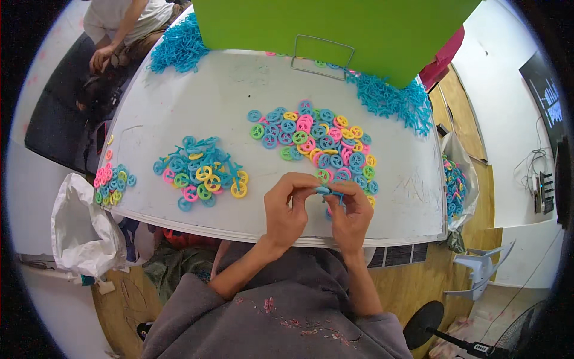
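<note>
Over the table's near edge, my left hand (287, 206) pinches a light blue plastic wheel (323, 190), seen nearly edge-on. Close beside it, my right hand (351, 218) is closed on a small blue plastic stick (336, 194), mostly covered by the fingers. The two pieces meet or nearly meet between my fingertips; whether they are joined I cannot tell. Just beyond my hands spreads a pile of loose spoked wheels (327, 142) in blue, pink, yellow and green. To the left lies a heap of wheels with blue sticks attached (203, 173).
Blue sticks are heaped at the far left (179, 45) and far right (394, 99). A green board (323, 24) stands at the back, with a wire frame (323, 57) before it. White sacks hang at the left (84, 221) and right (469, 179). Another person (128, 24) sits far left.
</note>
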Demonstrator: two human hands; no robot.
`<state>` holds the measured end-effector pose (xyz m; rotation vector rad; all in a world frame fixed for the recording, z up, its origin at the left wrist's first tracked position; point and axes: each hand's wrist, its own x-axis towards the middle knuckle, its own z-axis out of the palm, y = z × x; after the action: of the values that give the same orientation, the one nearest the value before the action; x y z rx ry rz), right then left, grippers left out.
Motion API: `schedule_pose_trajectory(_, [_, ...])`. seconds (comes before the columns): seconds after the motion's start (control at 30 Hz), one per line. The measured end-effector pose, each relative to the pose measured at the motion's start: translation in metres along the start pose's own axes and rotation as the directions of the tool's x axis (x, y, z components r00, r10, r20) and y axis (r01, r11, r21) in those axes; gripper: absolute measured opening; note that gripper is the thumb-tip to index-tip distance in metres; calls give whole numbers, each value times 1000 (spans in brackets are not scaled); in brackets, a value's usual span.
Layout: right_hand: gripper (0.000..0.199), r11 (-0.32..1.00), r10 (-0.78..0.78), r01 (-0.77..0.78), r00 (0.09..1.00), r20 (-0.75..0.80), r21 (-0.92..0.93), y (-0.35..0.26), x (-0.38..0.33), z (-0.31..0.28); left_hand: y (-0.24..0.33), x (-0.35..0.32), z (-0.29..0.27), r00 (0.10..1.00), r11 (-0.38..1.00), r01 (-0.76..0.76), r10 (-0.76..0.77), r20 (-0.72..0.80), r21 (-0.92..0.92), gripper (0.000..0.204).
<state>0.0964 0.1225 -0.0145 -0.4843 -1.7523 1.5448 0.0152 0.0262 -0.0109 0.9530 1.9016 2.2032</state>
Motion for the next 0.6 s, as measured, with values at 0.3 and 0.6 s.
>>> schedule_pose_trajectory(0.3, [24, 979, 23, 3, 992, 124, -205, -13, -2, -10, 6, 3, -9, 986, 997, 83, -83, 146, 1, 16])
schedule_pose_trajectory(0.6, [33, 897, 326, -410, 867, 378, 167, -22, 3, -30, 1, 3, -9, 838, 844, 499, -411, 360, -197, 19])
